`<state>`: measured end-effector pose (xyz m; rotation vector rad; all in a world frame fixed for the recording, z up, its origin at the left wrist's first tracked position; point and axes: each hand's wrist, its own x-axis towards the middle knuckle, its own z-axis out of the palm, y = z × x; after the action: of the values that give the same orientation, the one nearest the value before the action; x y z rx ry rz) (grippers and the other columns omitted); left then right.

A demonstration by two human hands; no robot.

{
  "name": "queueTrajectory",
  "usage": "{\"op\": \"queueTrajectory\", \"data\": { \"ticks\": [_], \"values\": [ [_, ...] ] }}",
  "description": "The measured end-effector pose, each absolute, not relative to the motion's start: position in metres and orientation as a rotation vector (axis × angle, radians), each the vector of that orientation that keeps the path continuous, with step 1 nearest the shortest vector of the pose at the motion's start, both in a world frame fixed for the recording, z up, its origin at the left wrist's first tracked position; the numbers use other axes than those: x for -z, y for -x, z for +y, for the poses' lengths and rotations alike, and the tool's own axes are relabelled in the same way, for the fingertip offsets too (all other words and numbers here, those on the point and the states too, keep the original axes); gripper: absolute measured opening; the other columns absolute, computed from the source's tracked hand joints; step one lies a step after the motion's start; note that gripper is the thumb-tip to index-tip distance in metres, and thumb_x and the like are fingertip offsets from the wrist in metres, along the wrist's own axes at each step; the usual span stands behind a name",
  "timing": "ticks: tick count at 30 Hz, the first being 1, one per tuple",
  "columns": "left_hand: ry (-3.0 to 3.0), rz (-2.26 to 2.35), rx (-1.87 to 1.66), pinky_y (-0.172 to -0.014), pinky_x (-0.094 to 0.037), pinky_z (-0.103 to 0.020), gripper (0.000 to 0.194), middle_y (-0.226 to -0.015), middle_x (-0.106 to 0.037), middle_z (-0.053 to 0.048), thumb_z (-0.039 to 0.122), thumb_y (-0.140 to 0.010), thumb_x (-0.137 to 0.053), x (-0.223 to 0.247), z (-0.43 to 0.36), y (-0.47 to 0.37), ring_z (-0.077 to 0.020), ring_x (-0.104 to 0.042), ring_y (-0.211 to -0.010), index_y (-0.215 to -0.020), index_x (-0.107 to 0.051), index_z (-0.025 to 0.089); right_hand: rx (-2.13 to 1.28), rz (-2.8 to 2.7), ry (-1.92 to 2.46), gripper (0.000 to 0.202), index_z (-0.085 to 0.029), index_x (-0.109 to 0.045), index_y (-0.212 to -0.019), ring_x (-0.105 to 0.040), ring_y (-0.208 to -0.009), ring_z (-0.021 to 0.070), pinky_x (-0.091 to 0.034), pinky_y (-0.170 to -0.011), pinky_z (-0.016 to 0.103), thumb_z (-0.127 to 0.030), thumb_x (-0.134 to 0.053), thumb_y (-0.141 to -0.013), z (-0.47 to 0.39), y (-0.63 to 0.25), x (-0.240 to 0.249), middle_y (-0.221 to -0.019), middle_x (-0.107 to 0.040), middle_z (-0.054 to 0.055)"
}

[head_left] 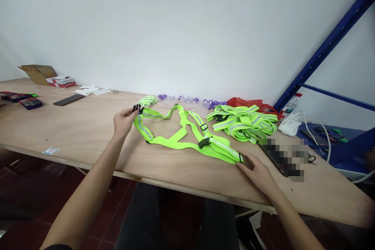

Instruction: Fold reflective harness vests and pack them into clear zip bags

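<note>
A neon-yellow reflective safety harness (172, 142) with silver stripes is spread across the wooden table in front of me. My left hand (125, 120) is closed on its left end, by a black buckle piece. The right end, with a black slider, is between the thumb and fingers of my right hand (256, 171). A black side-release buckle (204, 142) lies on the harness nearer my right hand. Just behind it is a loose heap of similar reflective straps (246, 123). A bundled set of reflective straps (147, 101) sits beyond my left hand.
Clear plastic bags (187, 103) and purple pieces (215, 104) lie along the wall. A red bag (249, 103), a bottle (292, 103) and a white charger with cables (290, 125) are at right. A dark flat object (68, 100) and an open cardboard box (39, 73) are at left.
</note>
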<state>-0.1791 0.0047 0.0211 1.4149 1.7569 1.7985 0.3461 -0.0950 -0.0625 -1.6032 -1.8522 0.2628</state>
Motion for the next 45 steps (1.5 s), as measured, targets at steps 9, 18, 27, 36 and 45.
{"op": "queueTrajectory", "data": {
  "ticks": [9, 18, 27, 36, 45],
  "values": [
    [-2.747, 1.159, -0.923, -0.077, -0.046, -0.032, 0.036, -0.091, -0.065, -0.009, 0.037, -0.1, -0.047, 0.0, -0.028, 0.038, -0.0207, -0.059, -0.082, -0.122, -0.072, 0.023, -0.265, -1.888, 1.61, 0.046, -0.022, -0.064, -0.121, -0.063, -0.114, 0.031, -0.051, -0.1, 0.048, -0.048, -0.062, -0.084, -0.1, -0.339, 0.052, -0.124, -0.069, 0.011],
    [-2.661, 1.157, -0.675, -0.102, -0.041, -0.042, 0.058, -0.129, -0.06, -0.013, 0.052, -0.087, -0.067, 0.016, -0.043, 0.057, -0.0314, -0.055, -0.119, -0.137, -0.054, 0.025, -0.248, -1.888, 1.617, 0.046, -0.021, -0.063, -0.122, -0.062, -0.117, 0.0314, -0.05, -0.101, 0.049, -0.048, -0.062, -0.086, -0.1, -0.34, 0.056, -0.125, -0.068, 0.012],
    [-2.293, 1.343, -0.533, -0.1, -0.047, -0.04, 0.057, -0.136, -0.06, -0.008, 0.049, -0.088, -0.061, 0.01, -0.063, 0.147, -0.0291, -0.058, -0.119, -0.14, -0.052, 0.027, -0.446, -1.778, 1.564, 0.049, -0.022, -0.066, -0.121, -0.062, -0.121, 0.0332, -0.049, -0.105, 0.049, -0.05, -0.066, -0.081, -0.102, -0.341, 0.049, -0.129, -0.068, 0.011],
    [-2.098, 1.329, -0.656, -0.092, -0.051, -0.038, 0.049, -0.12, -0.068, -0.006, 0.054, -0.084, -0.065, 0.002, -0.072, 0.174, -0.0269, -0.063, -0.105, -0.123, -0.064, 0.025, -0.481, -1.783, 1.539, 0.051, -0.023, -0.07, -0.116, -0.063, -0.117, 0.0341, -0.049, -0.104, 0.049, -0.058, -0.07, -0.078, -0.11, -0.342, 0.039, -0.123, -0.07, 0.011],
    [-2.159, 1.318, -0.627, -0.095, -0.052, -0.038, 0.043, -0.126, -0.069, -0.007, 0.056, -0.089, -0.062, 0.007, -0.076, 0.193, -0.0278, -0.062, -0.112, -0.12, -0.071, 0.028, -0.386, -2.027, 1.574, 0.047, -0.026, -0.07, -0.12, -0.062, -0.117, 0.033, -0.048, -0.104, 0.049, -0.056, -0.068, -0.083, -0.117, -0.363, 0.039, -0.124, -0.069, 0.011]
  ]
}}
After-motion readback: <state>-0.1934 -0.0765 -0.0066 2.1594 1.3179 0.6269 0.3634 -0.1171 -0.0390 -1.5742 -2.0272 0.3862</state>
